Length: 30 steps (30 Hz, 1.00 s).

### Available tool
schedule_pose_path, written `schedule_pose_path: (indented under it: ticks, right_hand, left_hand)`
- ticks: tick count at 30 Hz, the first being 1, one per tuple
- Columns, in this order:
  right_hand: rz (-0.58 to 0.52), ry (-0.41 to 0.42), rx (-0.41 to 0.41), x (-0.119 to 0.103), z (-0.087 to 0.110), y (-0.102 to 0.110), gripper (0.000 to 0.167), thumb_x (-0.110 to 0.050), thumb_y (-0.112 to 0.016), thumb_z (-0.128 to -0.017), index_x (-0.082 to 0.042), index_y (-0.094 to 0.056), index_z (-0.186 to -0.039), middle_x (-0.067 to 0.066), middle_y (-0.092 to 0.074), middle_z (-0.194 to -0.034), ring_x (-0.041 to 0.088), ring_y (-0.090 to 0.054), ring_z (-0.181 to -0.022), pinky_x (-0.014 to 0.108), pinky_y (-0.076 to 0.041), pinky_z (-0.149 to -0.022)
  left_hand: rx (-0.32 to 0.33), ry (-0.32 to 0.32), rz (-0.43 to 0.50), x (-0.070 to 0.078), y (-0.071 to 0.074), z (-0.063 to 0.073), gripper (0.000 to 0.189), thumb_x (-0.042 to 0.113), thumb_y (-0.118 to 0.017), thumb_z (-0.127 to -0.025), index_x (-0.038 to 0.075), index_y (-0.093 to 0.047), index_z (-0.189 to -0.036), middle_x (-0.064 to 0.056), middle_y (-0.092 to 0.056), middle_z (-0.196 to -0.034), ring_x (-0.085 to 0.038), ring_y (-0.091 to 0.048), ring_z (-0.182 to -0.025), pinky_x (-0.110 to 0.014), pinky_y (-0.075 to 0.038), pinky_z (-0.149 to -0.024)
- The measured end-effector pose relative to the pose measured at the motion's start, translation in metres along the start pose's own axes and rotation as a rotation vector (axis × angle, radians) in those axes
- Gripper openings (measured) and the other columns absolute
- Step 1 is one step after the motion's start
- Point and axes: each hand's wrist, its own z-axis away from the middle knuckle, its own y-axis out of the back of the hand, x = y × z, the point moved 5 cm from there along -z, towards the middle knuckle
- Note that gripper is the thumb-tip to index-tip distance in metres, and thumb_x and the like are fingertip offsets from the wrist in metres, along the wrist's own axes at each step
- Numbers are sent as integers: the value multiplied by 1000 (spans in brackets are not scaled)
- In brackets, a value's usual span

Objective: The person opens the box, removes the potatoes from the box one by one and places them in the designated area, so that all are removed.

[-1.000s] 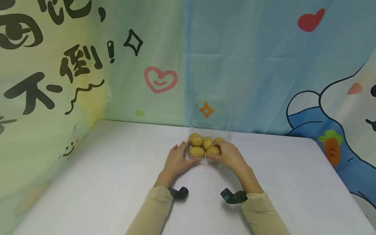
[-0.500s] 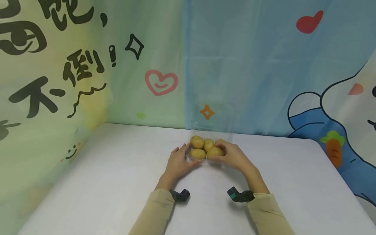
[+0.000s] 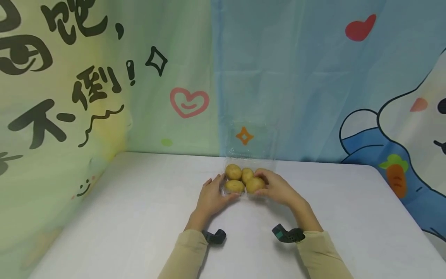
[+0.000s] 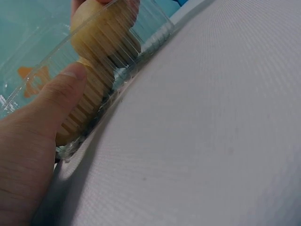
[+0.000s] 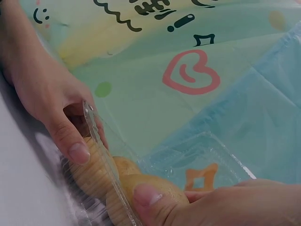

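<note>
Behind a white table (image 3: 139, 217) hangs a printed curtain (image 3: 258, 58), green and yellow on one side and blue on the other. Near the table's far edge sits a clear plastic box (image 4: 153, 28), its lid (image 3: 266, 139) raised at the back of the box. Potatoes lie inside the box: one at the back left (image 3: 233, 172), one at the back middle, one at the front left, and another at the back right, partly covered by fingers. The left hand (image 3: 210, 197) grips the box's left front corner, thumb along its front wall. The right hand (image 3: 277, 187) grasps the front-right potato (image 3: 254, 185) between thumb and fingers, at the box's front right. Both sleeves (image 3: 184, 250) reach in from the near side of the box.
</note>
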Motion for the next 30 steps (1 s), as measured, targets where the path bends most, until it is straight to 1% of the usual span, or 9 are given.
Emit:
schedule_pose_path:
  ticks: [4,6,10,13,17,20,22,26,30]
  right_hand:
    - [67,32,2,-2,0,-1,55,-19,-76,-79,0,-55,-126,17,-54,-132,34,-52,-122,50,-46,-100]
    - [81,39,1,-1,-1,-1,56,-20,-76,-79,0,-55,-126,17,-54,-132,34,-51,-122,50,-46,-100]
    - [55,31,-12,0,-1,-1,56,-20,-76,-79,-3,-54,-127,15,-55,-131,33,-53,-121,49,-46,-100]
    - [28,4,-20,2,-1,-1,56,-20,-76,-79,-6,-52,-128,13,-56,-131,33,-53,-121,50,-46,-100]
    - [3,0,-29,4,1,-2,56,-20,-74,-81,-7,-48,-128,14,-57,-129,35,-54,-119,51,-46,-98]
    - [16,7,-42,4,3,-4,56,-22,-72,-83,-6,-45,-129,15,-56,-127,34,-54,-117,50,-47,-96]
    - [27,-3,-44,5,3,-5,56,-23,-71,-84,-6,-43,-130,14,-56,-127,32,-54,-117,50,-47,-95]
    - [41,-17,-38,4,2,-6,56,-24,-70,-85,-8,-44,-131,13,-56,-129,31,-55,-116,50,-47,-95]
    - [56,-1,-41,2,3,-6,57,-24,-70,-85,-7,-46,-133,15,-50,-138,34,-52,-122,51,-46,-98]
  left_hand:
    - [-1,-7,15,0,0,1,93,67,-63,-77,3,-43,-141,-15,-49,-142,-28,-46,-133,-40,-24,-119]
    - [-4,-6,13,0,0,0,93,68,-62,-77,3,-42,-142,-15,-49,-142,-27,-45,-133,-40,-23,-119]
    - [-5,-3,5,0,0,-1,93,68,-61,-77,5,-42,-142,-13,-48,-143,-26,-44,-134,-40,-23,-119]
    - [-13,2,-3,-1,0,-1,93,69,-61,-77,6,-41,-143,-12,-48,-144,-25,-44,-135,-39,-23,-119]
    - [-13,4,5,-1,0,-1,94,69,-60,-77,5,-41,-143,-13,-47,-144,-26,-44,-135,-40,-22,-119]
    - [-9,6,12,0,0,0,94,69,-61,-76,6,-42,-143,-13,-48,-143,-26,-44,-134,-40,-23,-119]
    - [-8,7,16,0,1,0,94,69,-62,-76,6,-42,-142,-13,-48,-143,-26,-44,-134,-40,-23,-119]
    - [-6,5,20,0,3,1,95,69,-62,-76,5,-42,-142,-13,-48,-143,-27,-45,-133,-40,-23,-119]
    - [-15,12,16,0,4,1,95,69,-62,-76,5,-41,-143,-13,-47,-143,-27,-45,-134,-40,-23,-119]
